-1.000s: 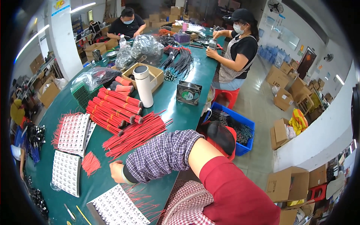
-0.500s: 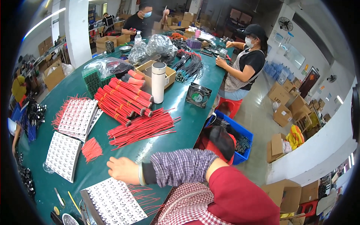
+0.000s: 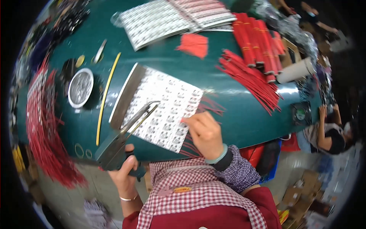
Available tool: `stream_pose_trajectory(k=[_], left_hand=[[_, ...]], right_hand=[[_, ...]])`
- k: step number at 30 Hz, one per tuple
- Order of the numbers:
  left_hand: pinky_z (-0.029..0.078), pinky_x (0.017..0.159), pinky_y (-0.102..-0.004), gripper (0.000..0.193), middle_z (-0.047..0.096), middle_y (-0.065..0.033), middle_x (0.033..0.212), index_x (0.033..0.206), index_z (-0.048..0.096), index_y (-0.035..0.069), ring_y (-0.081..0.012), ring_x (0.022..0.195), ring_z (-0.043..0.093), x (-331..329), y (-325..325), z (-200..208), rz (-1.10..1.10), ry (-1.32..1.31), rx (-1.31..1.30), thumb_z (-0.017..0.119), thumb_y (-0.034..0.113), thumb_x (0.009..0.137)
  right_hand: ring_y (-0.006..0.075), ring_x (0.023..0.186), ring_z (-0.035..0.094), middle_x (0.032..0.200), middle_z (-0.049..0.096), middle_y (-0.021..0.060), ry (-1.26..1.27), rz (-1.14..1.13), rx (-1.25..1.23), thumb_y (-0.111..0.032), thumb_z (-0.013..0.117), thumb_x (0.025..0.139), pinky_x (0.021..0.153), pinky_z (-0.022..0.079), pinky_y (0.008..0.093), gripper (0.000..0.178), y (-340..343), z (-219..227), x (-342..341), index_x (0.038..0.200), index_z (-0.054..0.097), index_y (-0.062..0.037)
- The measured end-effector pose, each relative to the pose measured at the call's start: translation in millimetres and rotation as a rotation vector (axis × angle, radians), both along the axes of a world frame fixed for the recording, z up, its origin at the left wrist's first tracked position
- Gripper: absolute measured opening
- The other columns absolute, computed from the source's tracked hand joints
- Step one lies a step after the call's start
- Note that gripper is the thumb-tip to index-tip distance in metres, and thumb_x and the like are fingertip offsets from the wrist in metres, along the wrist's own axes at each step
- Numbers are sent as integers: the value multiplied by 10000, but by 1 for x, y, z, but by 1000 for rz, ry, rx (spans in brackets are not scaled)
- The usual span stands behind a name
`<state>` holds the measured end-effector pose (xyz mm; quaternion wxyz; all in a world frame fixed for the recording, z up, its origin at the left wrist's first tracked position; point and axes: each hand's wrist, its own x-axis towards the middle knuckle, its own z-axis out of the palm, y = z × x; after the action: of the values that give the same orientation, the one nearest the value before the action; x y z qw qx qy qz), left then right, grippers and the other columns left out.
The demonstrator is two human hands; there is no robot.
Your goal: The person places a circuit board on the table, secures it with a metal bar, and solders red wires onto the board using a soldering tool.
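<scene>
Right by your right hand (image 3: 206, 133) there's a white label sheet (image 3: 164, 108) with small dark prints; more sheets (image 3: 171, 19) up top, brown cardboard boxes (image 3: 301, 198) bottom right.

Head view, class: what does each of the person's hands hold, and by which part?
Left hand grips the dark handle of long metal tongs. Right hand pinches the white printed sheet at its edge.

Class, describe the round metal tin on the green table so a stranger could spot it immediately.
Start at the dark green table and find the printed sheet under the right hand. Left of it, past a long yellow strip, lies the round tin. It is the only silver, white-rimmed disc there.
</scene>
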<state>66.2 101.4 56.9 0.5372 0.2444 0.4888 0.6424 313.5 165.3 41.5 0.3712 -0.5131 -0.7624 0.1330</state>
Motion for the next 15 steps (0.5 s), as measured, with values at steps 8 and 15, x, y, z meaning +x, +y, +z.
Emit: stream_pose_trajectory(k=[8,15], left_hand=[[493,648,-267,432,699,-125,1073,1207,630,-38,-139,748,625,-1,-37,-20,-67,385,-90,742,-39,790],[536,710,-271,324,715,-112,1011,1094,679,-48,-158,820,684,8,-39,-12,-149,593,-53,768,-24,783]], right_hand=[[260,762,600,864,622,95,-29,0,73,88,713,727,640,507,353,274,-4,-18,-15,982,692,-10],[262,770,587,880,602,102,-61,2,77,72,686,726,628,507,358,267,-15,-12,-21,984,685,3]])
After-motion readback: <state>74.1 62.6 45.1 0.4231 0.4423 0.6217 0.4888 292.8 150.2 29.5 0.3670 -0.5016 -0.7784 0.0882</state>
